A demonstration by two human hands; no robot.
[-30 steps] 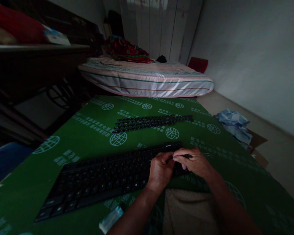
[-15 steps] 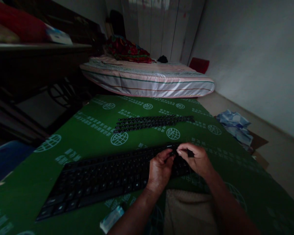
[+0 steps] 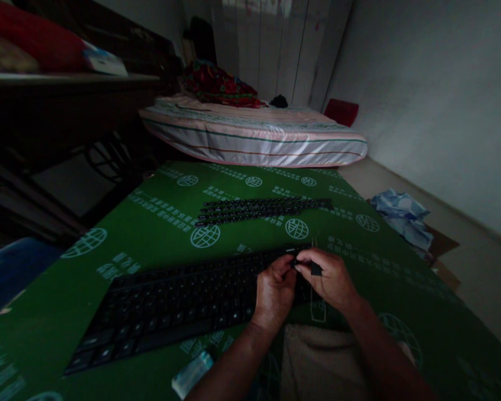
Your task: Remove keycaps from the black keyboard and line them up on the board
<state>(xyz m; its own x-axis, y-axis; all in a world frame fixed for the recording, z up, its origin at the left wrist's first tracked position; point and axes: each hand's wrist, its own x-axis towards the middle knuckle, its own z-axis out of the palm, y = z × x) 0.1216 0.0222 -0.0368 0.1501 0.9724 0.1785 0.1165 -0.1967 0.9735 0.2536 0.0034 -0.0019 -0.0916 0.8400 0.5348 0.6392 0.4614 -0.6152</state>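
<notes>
One black keyboard lay lower centre; left hand pinched one dark piece, curled right hand one wire tool.

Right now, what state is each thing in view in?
Long black plastic keyboard, flat, partly hidden.
Small black keys, laid out in rows.
Left hand, grip closed on a small dark piece.
Right hand, grip closed on a black-handled wire tool.
Red flowered cloth, heaped.
Blue-and-white sheeting, crumpled.
</notes>
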